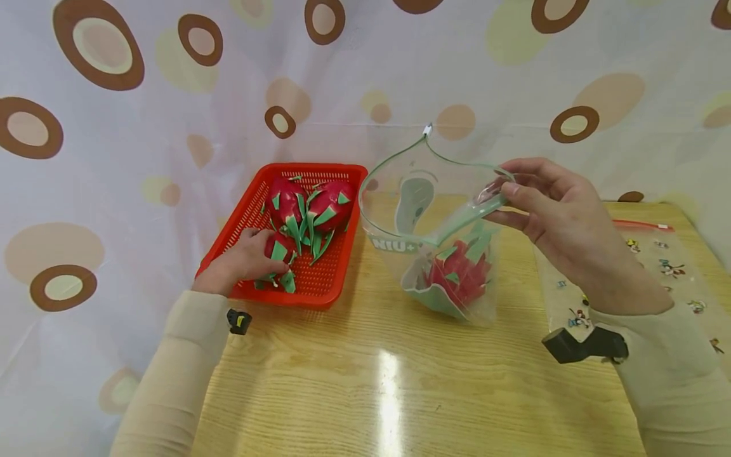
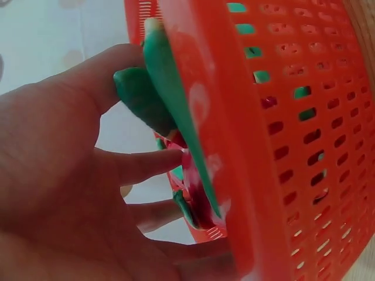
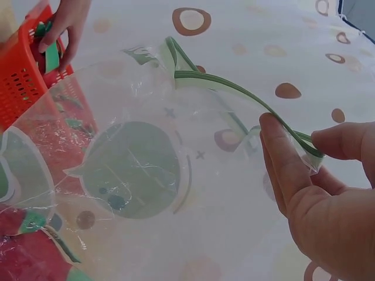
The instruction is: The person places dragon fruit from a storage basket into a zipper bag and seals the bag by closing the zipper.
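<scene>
My left hand (image 1: 242, 261) reaches into the red plastic basket (image 1: 346, 279), with thumb and fingers around a dragon fruit (image 1: 278, 249) at the near left. In the left wrist view, the basket wall and green scales (image 2: 170, 96) partly hide that fruit. Two more dragon fruits (image 1: 285, 202) lie at the basket's far side. To the right, a clear zip bag (image 1: 394, 245) stands with its mouth open, holding one dragon fruit (image 1: 459, 273) at the bottom. My right hand (image 1: 562, 222) pinches the bag's green-edged rim (image 3: 234, 91) between thumb and fingers.
A second clear bag (image 1: 679, 266) with a red zip and cartoon prints lies flat at the right, partly behind my right arm. A patterned cloth (image 1: 354, 76) hangs behind the wooden table (image 1: 320, 381). The bag's white slider (image 1: 427, 130) sits at the mouth's far corner.
</scene>
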A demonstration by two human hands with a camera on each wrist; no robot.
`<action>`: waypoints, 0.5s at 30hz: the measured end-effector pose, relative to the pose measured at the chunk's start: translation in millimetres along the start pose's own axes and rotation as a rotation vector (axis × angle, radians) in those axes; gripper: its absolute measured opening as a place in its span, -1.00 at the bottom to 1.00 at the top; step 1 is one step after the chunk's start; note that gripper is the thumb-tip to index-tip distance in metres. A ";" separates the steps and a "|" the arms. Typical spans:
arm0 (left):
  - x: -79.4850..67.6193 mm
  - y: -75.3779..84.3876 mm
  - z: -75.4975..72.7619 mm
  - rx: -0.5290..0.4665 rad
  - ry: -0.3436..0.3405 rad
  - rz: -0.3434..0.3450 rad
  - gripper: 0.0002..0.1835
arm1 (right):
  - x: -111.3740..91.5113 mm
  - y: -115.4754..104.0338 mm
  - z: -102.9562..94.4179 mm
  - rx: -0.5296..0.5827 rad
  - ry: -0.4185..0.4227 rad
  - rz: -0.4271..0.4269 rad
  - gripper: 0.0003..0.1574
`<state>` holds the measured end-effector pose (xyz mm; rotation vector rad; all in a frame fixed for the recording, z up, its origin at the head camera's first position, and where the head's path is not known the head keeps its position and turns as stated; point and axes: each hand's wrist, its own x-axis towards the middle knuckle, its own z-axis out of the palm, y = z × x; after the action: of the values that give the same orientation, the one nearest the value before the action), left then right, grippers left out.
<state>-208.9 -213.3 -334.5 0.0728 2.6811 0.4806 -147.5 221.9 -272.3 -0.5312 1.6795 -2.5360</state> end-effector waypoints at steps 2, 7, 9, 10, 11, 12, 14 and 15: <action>0.6 0.7 1.4 0.002 -0.006 -0.005 -0.08 | -0.8 0.6 0.1 0.006 -0.001 0.006 -0.64; 2.5 6.2 3.4 0.026 -0.015 -0.049 -0.10 | -2.8 1.6 0.9 -0.002 0.005 0.029 -0.62; 3.7 8.7 3.4 0.038 -0.015 -0.074 -0.13 | -3.4 2.0 1.0 -0.007 0.005 0.034 -0.62; 4.3 9.8 3.4 0.041 -0.015 -0.084 -0.14 | -3.6 2.3 1.0 -0.011 0.003 0.034 -0.62; 4.9 10.4 3.4 0.047 -0.014 -0.092 -0.15 | -3.7 2.6 0.9 -0.012 0.000 0.033 -0.63; 5.8 10.8 3.5 0.055 -0.012 -0.097 -0.16 | -3.8 3.0 0.7 -0.011 -0.003 0.030 -0.64; 7.6 11.4 4.1 0.064 -0.004 -0.105 -0.17 | -4.0 3.6 0.4 -0.007 -0.007 0.022 -0.66; 8.5 11.5 4.5 0.071 -0.002 -0.104 -0.18 | -4.1 3.9 0.2 -0.006 -0.009 0.019 -0.67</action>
<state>-215.1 -200.0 -337.8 -0.0462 2.6838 0.3530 -144.1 221.0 -276.7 -0.5246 1.6816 -2.5125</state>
